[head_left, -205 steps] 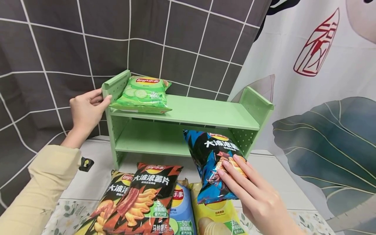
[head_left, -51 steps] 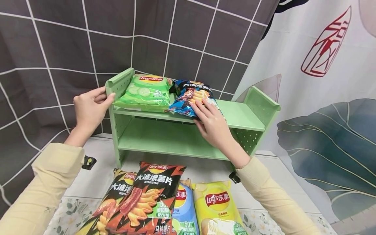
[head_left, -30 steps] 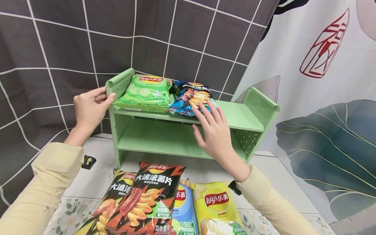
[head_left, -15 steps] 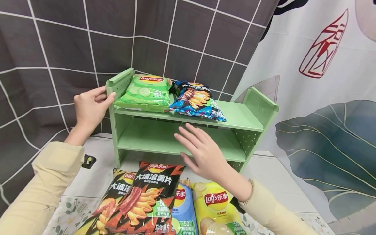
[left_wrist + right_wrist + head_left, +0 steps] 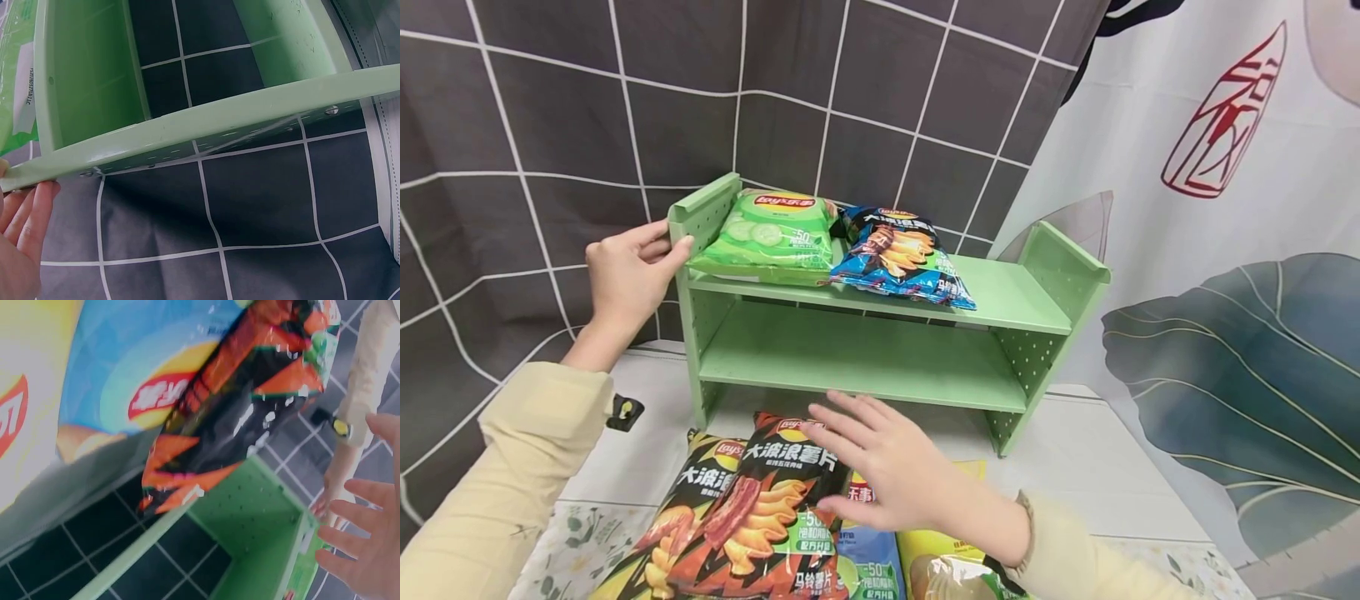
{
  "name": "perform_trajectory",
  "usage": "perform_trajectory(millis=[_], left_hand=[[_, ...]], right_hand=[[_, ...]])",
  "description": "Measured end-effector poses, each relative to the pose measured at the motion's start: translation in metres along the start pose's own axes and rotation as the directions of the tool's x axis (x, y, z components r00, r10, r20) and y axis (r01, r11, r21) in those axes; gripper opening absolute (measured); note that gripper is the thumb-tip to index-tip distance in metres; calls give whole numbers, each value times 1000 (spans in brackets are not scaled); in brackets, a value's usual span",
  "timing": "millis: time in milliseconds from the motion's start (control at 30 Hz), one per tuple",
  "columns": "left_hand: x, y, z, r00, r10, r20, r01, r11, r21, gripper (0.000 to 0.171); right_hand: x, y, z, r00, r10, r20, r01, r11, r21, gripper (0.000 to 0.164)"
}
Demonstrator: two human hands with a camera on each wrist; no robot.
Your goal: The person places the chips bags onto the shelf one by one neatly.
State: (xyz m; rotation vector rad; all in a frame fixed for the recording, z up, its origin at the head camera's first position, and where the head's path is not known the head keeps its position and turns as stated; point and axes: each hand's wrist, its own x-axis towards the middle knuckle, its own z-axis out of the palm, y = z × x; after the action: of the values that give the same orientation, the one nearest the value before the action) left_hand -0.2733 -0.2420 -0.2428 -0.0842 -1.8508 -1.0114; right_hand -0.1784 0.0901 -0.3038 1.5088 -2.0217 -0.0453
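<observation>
My left hand [image 5: 628, 271] pinches the front edge of the left side panel of a green two-tier shelf [image 5: 865, 350] between thumb and fingers. On the top tier lie a green potato chip bag [image 5: 767, 237] and, to its right, a blue-and-black chip bag [image 5: 898, 254]. My right hand [image 5: 887, 467], holding nothing, has its fingers spread over the bags in front of the shelf. Nearest to it is a red-and-black chip bag [image 5: 775, 508]; whether they touch I cannot tell. Partly behind the hand and forearm are a blue chip bag [image 5: 871, 558] and a yellow chip bag [image 5: 943, 567].
A yellow-and-black chip bag [image 5: 666, 529] lies partly under the red-and-black one. A dark tiled curtain [image 5: 880, 100] hangs behind the shelf. The white table [image 5: 1090, 450] shows at the right, and a small black clip [image 5: 623, 412] sits left of the shelf.
My right hand set the blue-and-black bag on the top tier beside the green bag, let go, and moved down and left to the front bags. My left hand stays on the panel.
</observation>
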Motion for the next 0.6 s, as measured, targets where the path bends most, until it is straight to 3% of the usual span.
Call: perform_trajectory(millis=[167,333,600], left_hand=[[0,-1,0,1000,-4,-1,4,1000,-5,35],[-1,1,0,1000,-1,-1,1,1000,-7,34],[0,-1,0,1000,-4,-1,4,1000,-1,35]], right_hand=[[-2,-15,4,994,-34,106,27,997,66,81],[-5,-30,10,967,-28,254,-10,989,148,87],[-7,-36,18,932,-44,359,-19,985,169,88]])
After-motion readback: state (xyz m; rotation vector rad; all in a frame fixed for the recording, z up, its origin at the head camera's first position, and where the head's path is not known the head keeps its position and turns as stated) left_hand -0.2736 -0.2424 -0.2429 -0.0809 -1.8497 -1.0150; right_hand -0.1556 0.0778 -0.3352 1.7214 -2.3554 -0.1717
